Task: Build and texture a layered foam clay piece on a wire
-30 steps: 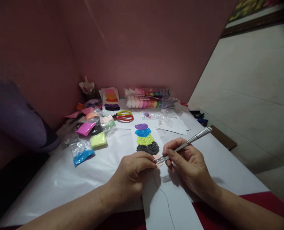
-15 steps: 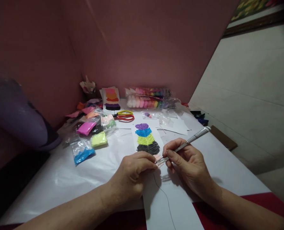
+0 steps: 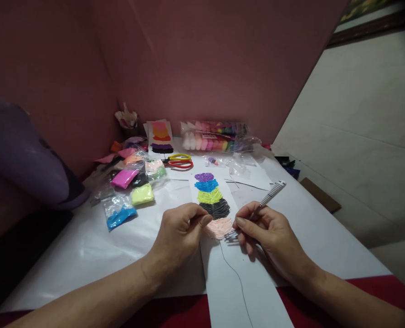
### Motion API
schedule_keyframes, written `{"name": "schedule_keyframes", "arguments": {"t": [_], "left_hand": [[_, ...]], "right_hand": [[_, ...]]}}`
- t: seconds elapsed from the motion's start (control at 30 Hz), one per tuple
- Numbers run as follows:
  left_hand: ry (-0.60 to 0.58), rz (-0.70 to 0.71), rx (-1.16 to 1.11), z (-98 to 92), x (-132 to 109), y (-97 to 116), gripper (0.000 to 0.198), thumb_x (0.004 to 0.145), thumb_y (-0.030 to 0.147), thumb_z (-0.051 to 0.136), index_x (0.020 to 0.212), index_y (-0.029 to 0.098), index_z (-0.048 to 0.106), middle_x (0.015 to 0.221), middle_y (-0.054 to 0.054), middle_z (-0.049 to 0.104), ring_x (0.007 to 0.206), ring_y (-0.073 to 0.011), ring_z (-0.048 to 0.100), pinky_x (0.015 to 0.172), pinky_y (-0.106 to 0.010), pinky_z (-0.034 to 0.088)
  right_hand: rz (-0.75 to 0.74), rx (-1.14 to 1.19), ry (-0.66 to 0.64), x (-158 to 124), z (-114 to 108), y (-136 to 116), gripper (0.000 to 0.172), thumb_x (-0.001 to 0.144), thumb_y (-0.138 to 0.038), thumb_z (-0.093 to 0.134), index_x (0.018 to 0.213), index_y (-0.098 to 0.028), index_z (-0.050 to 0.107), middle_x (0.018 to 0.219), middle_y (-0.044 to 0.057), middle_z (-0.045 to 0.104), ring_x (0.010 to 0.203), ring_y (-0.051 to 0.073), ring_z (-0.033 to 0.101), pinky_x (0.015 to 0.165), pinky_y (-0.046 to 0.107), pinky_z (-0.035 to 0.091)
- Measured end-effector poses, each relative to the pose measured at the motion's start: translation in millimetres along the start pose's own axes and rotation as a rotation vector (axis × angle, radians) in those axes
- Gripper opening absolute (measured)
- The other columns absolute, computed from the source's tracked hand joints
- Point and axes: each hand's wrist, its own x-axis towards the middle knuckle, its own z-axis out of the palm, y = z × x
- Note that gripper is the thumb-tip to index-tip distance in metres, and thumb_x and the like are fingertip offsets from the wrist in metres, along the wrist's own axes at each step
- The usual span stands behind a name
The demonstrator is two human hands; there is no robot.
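My right hand (image 3: 265, 230) grips a metal fork (image 3: 271, 193) by its ridged handle, with the tines low at the right edge of a pale pink clay layer (image 3: 219, 227). My left hand (image 3: 181, 237) is closed in a pinch over the left edge of that layer; whatever is between its fingertips is too small to make out. Above the pink layer run textured bands of black clay (image 3: 216, 208), yellow-green clay (image 3: 209, 196), blue clay (image 3: 206, 185) and purple clay (image 3: 204, 176). All lie on a white paper strip (image 3: 236, 291) with a thin, curving dark line.
At left lie small bags of blue clay (image 3: 120, 217), yellow clay (image 3: 143, 194) and magenta clay (image 3: 124, 178). Behind them are red-and-yellow-handled scissors (image 3: 180, 161) and a card with coloured bands (image 3: 161, 136). Packs of colourful clay (image 3: 209, 142) rest by the pink wall.
My left hand has moved left and slightly up, uncovering more of the pink layer. The fork has shifted down and right, its handle now steeper. The view has shifted slightly.
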Motion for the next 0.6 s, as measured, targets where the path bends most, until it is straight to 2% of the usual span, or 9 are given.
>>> {"name": "schedule_keyframes", "arguments": {"t": [0.17, 0.6], "left_hand": [[-0.022, -0.026, 0.015, 0.3, -0.8, -2.5, 0.014, 0.083, 0.017, 0.059, 0.071, 0.016, 0.065, 0.064, 0.000, 0.066, 0.059, -0.0095, 0.056, 0.056, -0.022, 0.041], [-0.052, -0.058, 0.011, -0.1, -1.7, -2.1, 0.016, 0.083, 0.022, 0.057, 0.070, 0.017, 0.065, 0.062, 0.000, 0.064, 0.057, -0.0102, 0.055, 0.055, -0.023, 0.041]], "right_hand": [[0.007, -0.017, -0.022, -1.2, -1.1, 1.0, 0.028, 0.074, -0.038, 0.074, 0.079, -0.017, 0.056, 0.050, -0.001, 0.060, 0.037, 0.009, 0.051, 0.034, 0.019, 0.042], [0.049, -0.034, -0.035, 0.0, 3.2, -0.7, 0.029, 0.072, -0.039, 0.075, 0.075, -0.017, 0.056, 0.049, 0.001, 0.063, 0.035, 0.009, 0.051, 0.033, 0.020, 0.044]]}}
